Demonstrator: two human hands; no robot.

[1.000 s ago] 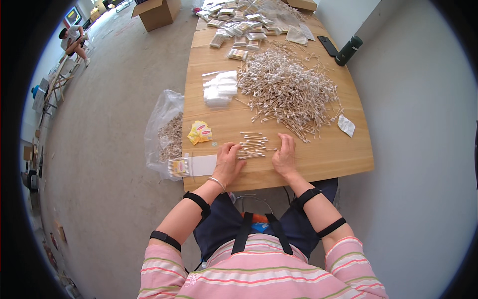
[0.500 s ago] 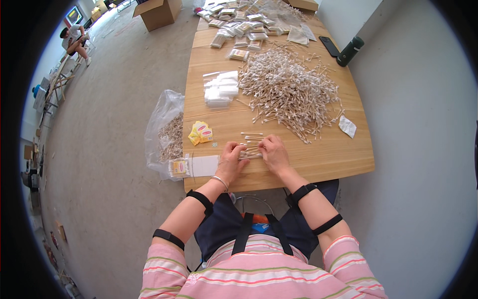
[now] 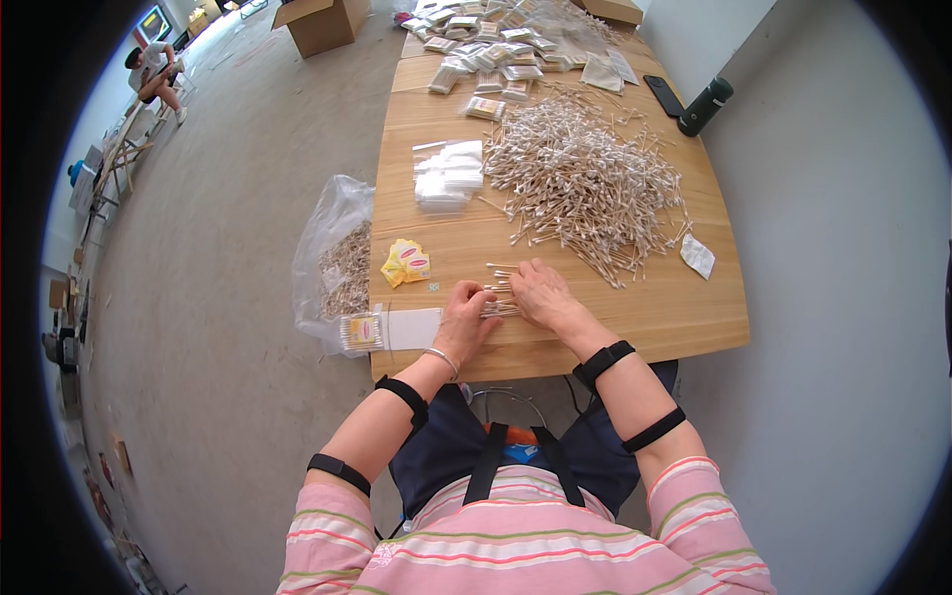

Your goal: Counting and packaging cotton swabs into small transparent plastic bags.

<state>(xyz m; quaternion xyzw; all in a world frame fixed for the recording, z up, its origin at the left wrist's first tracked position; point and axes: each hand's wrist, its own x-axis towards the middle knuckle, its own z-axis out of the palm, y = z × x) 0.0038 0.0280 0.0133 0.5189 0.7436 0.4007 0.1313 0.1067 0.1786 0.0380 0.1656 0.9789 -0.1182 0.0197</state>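
Observation:
Between my two hands, near the table's front edge, lies a small loose row of wooden-stick cotton swabs [image 3: 502,308]. My left hand [image 3: 463,317] curls at their left ends, with its thumb on the near side and its fingers on the far side. Over the right ends bends my right hand [image 3: 543,297], its fingertips down on the swabs and partly hidden. Left of my left hand are a white card strip [image 3: 415,328] and a clear pack of swabs with a yellow label [image 3: 361,332]. Several yellow printed cards [image 3: 406,264] lie just beyond.
A big heap of loose swabs [image 3: 585,183] covers the table's middle right. Clear empty bags [image 3: 448,177] lie left of it, filled packs [image 3: 486,59] behind. A phone [image 3: 663,96], dark green bottle [image 3: 705,107] and crumpled white paper [image 3: 697,257] line the right edge. A plastic sack [image 3: 332,268] hangs left.
My right hand has slid slightly left and away from me over the swabs, covering more of them. My left hand stays by their left ends. The whole view has shifted slightly.

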